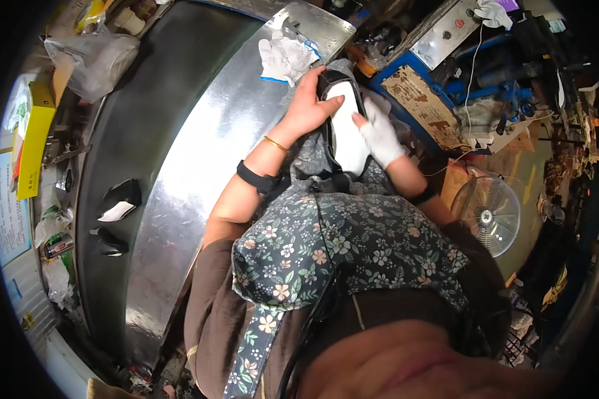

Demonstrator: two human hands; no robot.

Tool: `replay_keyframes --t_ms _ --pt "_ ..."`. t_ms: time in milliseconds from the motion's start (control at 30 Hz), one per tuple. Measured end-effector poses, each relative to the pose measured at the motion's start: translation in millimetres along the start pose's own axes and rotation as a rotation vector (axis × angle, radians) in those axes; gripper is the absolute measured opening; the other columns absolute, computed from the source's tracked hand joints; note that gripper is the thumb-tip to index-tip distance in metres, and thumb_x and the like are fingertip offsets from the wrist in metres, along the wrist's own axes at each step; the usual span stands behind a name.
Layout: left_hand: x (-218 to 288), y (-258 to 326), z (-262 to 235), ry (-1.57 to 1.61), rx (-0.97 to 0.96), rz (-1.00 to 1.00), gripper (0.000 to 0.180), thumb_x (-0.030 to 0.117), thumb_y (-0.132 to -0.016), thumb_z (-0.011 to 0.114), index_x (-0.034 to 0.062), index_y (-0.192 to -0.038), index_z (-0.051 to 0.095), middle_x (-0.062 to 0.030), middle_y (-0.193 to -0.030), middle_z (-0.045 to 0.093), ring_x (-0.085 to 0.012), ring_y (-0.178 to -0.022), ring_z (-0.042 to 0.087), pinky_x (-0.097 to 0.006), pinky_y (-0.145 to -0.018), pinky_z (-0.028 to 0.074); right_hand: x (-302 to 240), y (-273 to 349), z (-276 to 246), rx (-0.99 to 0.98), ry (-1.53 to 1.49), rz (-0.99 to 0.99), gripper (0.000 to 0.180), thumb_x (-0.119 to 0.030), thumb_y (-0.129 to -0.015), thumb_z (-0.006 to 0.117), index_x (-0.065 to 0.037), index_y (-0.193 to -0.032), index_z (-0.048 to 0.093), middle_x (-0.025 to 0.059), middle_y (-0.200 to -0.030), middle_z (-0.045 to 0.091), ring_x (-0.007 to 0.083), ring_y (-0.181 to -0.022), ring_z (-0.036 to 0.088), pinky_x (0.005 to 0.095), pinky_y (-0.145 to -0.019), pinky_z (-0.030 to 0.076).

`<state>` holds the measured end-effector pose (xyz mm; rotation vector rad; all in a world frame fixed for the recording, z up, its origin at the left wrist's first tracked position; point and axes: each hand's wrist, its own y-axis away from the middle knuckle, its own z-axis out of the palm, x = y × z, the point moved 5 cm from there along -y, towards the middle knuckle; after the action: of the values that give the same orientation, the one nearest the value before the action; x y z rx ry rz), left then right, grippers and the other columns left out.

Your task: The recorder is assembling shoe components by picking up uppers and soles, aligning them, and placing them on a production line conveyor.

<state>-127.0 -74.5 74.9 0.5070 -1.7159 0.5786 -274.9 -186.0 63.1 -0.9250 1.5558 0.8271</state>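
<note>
A broad metal surface (180,173), polished to a glare, curves alongside a smooth, dark strip (106,299) at a worker's left. A floral apron (353,239) of printed cloth drapes the worker's front, and a round, wire-caged fan (487,217) stands to the right. Just beyond the apron, against crumpled gray cloth (307,158), a shoe (349,136) sits between both hands, its long white face turned up.

The bare left hand (307,106) pinches one dark edge near the far end, thumb laid on the white. The right hand (381,133), in a pale glove with the thumb tip exposed, closes on the opposite edge; its other fingers are mostly hidden.

An uneven squeeze could twist the shoe out of line, and slick glove fabric could let that side slip. Grime on a bare thumb could mark the white face.

The shoe is a tapering oval, matte white inside a narrow dark rim. Limp, wrinkled white gloves (283,58) edged in blue lie on the metal. Two small, dark shoe pieces (120,201), one showing a white patch, rest on the strip.
</note>
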Motion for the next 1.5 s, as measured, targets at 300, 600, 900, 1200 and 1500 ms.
replay_keyframes --t_ms 300,600,900,1200,1500 --pt "-2.1 -14.9 -8.5 0.24 -0.153 -0.116 0.058 0.019 -0.083 0.078 0.0026 -0.132 0.05 -0.0088 -0.116 0.062 -0.0173 -0.107 0.058 -0.03 -0.095 0.046 69.2 -10.3 -30.5 0.081 -0.48 0.455 0.057 -0.049 -0.1 0.049 0.003 -0.117 0.064 0.0001 -0.094 0.064 0.0097 -0.089 0.057 0.0256 -0.081 0.046" --pt "-29.2 -13.1 9.8 0.329 -0.1 -0.128 0.056 0.016 -0.082 0.078 0.0015 -0.128 0.05 -0.0097 -0.112 0.063 -0.0185 -0.103 0.06 -0.031 -0.091 0.049 -6.6 -10.9 11.6 0.114 0.697 0.029 0.045 -0.037 -0.101 0.038 -0.001 -0.092 0.064 0.0164 -0.081 0.07 0.0387 -0.081 0.067 0.0458 -0.071 0.052" --pt "-21.8 -21.7 18.1 0.172 -0.151 -0.174 0.06 0.015 -0.084 0.078 -0.0035 -0.131 0.046 -0.012 -0.113 0.062 -0.0178 -0.102 0.059 -0.029 -0.09 0.048 3.0 -5.1 -21.6 -0.08 0.592 0.23 0.05 -0.042 -0.103 0.037 -0.001 -0.099 0.064 0.0146 -0.098 0.069 0.0258 -0.094 0.068 0.0368 -0.086 0.052" --pt "-13.2 -24.5 16.6 0.257 -0.179 -0.26 0.051 0.019 -0.09 0.068 -0.0013 -0.133 0.05 -0.0112 -0.116 0.063 -0.0213 -0.108 0.058 -0.032 -0.097 0.045 51.1 32.4 2.9 0.004 -0.097 0.24 0.063 -0.038 -0.102 0.049 0.006 -0.145 0.035 0.0159 -0.124 0.064 0.0214 -0.11 0.062 0.0329 -0.091 0.049" --pt "26.0 -18.3 1.4 -0.596 -0.085 -0.552 0.058 0.04 -0.103 0.032 -0.0073 -0.126 0.057 -0.032 -0.127 0.055 -0.0428 -0.124 0.05 -0.044 -0.107 0.038 -8.1 -10.6 38.3 -0.049 0.238 0.154 0.061 -0.026 -0.1 0.043 0.006 -0.148 0.023 0.0251 -0.133 0.051 0.0301 -0.117 0.057 0.0359 -0.099 0.044"
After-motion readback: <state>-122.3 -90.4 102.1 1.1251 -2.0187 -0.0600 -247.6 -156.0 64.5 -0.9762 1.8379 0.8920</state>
